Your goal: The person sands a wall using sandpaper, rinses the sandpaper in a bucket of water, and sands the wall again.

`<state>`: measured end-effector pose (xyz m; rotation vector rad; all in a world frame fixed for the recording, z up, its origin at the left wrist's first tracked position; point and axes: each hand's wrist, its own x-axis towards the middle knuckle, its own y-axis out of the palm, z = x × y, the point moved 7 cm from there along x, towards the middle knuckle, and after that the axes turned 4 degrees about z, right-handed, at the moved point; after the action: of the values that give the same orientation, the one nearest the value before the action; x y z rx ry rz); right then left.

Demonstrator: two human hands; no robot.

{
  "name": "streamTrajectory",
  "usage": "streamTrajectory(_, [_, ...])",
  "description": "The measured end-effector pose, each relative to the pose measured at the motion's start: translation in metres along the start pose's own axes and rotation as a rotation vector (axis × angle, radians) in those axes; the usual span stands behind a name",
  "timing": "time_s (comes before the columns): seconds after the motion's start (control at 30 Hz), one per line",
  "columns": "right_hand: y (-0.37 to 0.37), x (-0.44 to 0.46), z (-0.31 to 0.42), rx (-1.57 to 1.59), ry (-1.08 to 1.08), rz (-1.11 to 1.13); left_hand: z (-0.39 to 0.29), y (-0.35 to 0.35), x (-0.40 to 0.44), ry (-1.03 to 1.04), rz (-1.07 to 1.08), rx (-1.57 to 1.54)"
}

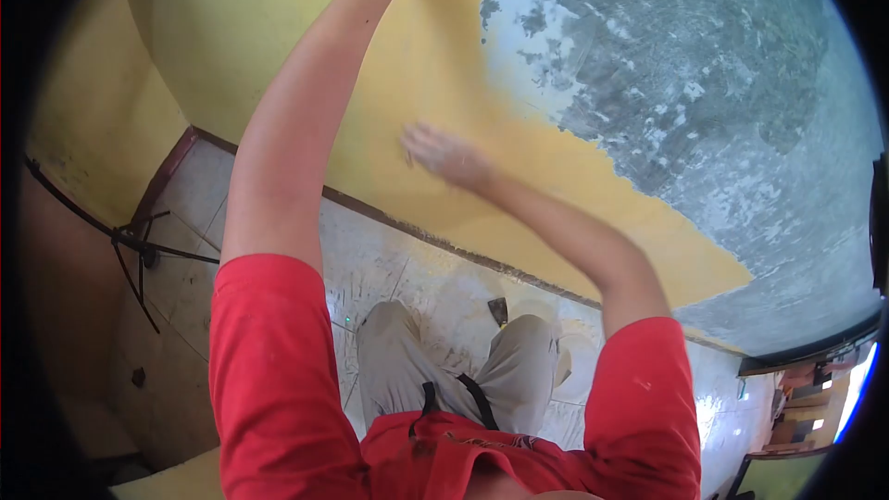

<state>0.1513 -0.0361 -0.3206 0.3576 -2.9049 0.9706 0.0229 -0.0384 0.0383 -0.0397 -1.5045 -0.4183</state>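
Note:
My right hand (446, 156) hovers in front of the yellow part of the wall (412, 69), smeared by motion. Its fingers look stretched out and somewhat apart, and nothing shows in them. A whitish dust seems to coat its back. My left arm (296, 111) reaches up along the wall, and the top edge of the view cuts it off near the wrist, so that hand is hidden. Right of my right hand, the yellow paint ends in a ragged edge against a bare grey patch (685, 46) with white blotches.
A scraper-like tool with a dark blade (498, 311) lies on the dusty tiled floor (431, 292) by my knees. At left stands a thin black metal frame (143, 248). A dark reddish skirting (417, 227) runs along the wall's foot. Wooden furniture (801, 407) stands far right.

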Motion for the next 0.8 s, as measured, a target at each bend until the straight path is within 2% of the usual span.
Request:
streamTrajectory(0.07, [0.040, -0.026, 0.055, 0.141, -0.020, 0.056, -0.001, 0.000, 0.001, -0.007, 0.017, 0.044])
streamTrajectory(0.1, [0.032, -0.037, 0.061, 0.142, -0.013, 0.062, -0.001, 0.001, 0.000, -0.009, 0.018, 0.035])
streamTrajectory(0.17, [0.028, -0.066, 0.066, 0.269, -0.058, 0.247, -0.003, 0.002, 0.002, 0.011, 0.015, 0.024])
streamTrajectory(0.2, [0.021, -0.077, 0.060, 0.273, -0.061, 0.243, -0.004, 0.001, 0.003, 0.004, 0.024, 0.017])
streamTrajectory(0.27, [-0.016, -0.099, 0.018, 0.191, 0.061, -0.061, -0.009, 0.000, 0.005, -0.001, 0.027, 0.016])
streamTrajectory(0.33, [-0.065, -0.116, -0.040, 0.266, 0.109, -0.072, -0.011, -0.004, 0.004, -0.015, 0.021, 0.017])
streamTrajectory(0.4, [-0.115, -0.137, -0.120, 0.626, 0.472, -0.143, -0.010, -0.002, 0.004, -0.003, 0.033, 0.023])
streamTrajectory(0.43, [-0.150, -0.148, -0.148, 0.282, 0.407, -0.155, -0.010, -0.003, 0.004, -0.007, 0.028, 0.032])
streamTrajectory(0.5, [-0.199, -0.175, -0.207, -0.084, 0.537, -0.278, -0.009, -0.002, 0.004, -0.027, 0.055, 0.021])
streamTrajectory(0.53, [-0.226, -0.187, -0.240, -0.167, 0.589, -0.253, -0.009, -0.003, 0.005, -0.029, 0.048, 0.030])
streamTrajectory(0.63, [-0.280, -0.210, -0.310, -0.437, 0.747, -0.386, -0.016, -0.009, 0.010, 0.019, 0.022, -0.022])
streamTrajectory(0.77, [-0.240, -0.177, -0.298, -0.473, 0.892, -0.206, -0.009, -0.001, 0.003, -0.020, 0.025, 0.004])
streamTrajectory(0.8, [-0.224, -0.151, -0.274, -0.477, 0.859, -0.183, -0.009, -0.001, 0.003, -0.016, 0.014, 0.020])
